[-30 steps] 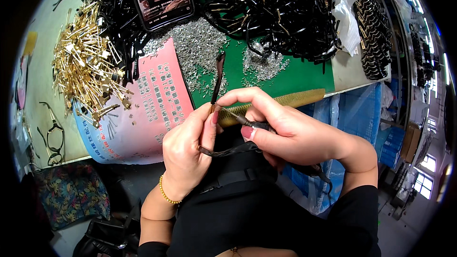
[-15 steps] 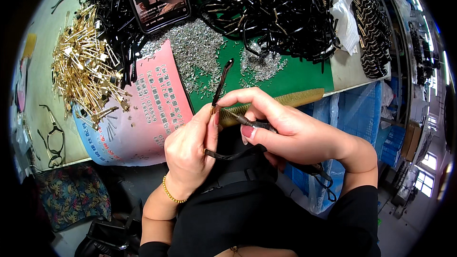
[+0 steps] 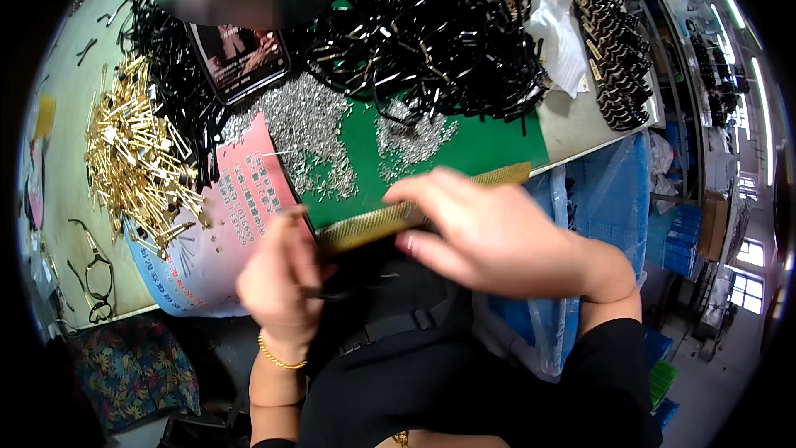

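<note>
My left hand [image 3: 278,286], a gold bracelet at its wrist, is closed and smeared by motion over the table's front edge. A dark piece of a black eyeglass frame [image 3: 342,291] pokes out beside its fingers; the rest is hidden or lost against my dark clothes. My right hand [image 3: 493,241], also blurred, has thumb and fingers curled round a slim screwdriver [image 3: 414,215], of which only a small grey-brown bit shows. Both hands are apart, the right one by a yellow ribbed strip [image 3: 365,226] along the edge. Beyond lie two heaps of tiny silver screws [image 3: 307,120].
Black eyeglass frames [image 3: 448,25] are heaped at the back, with a phone [image 3: 240,66] leaning there. Gold-coloured metal parts [image 3: 133,153] pile up at left, near a loose pair of glasses [image 3: 100,278]. A blue plastic-lined container [image 3: 609,207] stands below the table at right.
My hands have moved apart, the left one leftward and lower with the eyeglass frame. The raised temple arm no longer shows. The whole view has shifted slightly.
</note>
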The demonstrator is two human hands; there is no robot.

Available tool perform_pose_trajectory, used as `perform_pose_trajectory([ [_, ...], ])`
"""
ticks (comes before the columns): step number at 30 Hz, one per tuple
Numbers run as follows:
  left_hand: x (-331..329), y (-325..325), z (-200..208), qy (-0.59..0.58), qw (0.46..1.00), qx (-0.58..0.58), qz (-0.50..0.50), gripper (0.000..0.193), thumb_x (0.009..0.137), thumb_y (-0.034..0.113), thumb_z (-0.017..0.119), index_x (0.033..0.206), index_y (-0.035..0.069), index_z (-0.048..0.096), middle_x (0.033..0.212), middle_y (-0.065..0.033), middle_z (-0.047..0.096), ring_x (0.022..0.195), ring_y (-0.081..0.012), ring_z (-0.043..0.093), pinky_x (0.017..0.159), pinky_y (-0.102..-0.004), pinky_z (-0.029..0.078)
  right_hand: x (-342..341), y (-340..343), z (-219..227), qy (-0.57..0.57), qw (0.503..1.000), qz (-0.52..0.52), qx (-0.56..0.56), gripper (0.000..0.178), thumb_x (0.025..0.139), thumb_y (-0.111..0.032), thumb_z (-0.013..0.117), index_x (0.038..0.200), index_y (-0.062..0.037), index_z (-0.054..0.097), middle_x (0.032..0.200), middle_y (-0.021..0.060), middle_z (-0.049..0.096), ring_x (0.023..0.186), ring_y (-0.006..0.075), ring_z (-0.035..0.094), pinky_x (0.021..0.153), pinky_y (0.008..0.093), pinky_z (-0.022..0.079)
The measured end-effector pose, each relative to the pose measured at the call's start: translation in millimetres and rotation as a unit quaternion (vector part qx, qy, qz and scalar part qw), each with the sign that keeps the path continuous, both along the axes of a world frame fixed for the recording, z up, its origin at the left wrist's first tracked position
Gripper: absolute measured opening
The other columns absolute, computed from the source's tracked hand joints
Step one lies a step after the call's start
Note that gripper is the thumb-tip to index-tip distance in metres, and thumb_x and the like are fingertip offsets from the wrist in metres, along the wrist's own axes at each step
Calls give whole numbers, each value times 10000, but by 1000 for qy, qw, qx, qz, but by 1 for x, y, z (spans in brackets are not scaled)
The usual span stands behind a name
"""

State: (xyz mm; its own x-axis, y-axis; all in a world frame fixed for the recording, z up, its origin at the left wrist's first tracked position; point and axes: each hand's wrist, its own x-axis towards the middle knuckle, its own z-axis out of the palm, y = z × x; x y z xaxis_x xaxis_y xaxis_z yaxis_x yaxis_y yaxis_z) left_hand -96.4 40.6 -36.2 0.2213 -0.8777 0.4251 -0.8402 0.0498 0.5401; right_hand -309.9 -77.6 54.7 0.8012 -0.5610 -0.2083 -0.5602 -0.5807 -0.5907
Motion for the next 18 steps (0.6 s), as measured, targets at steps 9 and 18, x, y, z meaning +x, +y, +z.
perform_pose_trajectory([
  [9,27,0,-21,374,923,-72,61,269,1109,177,484,1240,-22,608,693,-27,645,491,-19,464,477,-177,337,4,-92,-19,-25,879,-163,-447,214,894,-92,652,1094,-99,578,817,89,626,683,278,693,583,403,553],
  [18,25,3,-11,366,928,-40,59,259,1110,175,479,1231,-15,606,705,-32,652,493,-13,445,482,-182,329,-56,-85,6,116,895,-340,-265,323,957,-347,671,1015,-31,637,873,189,717,831,410,700,744,505,542],
])
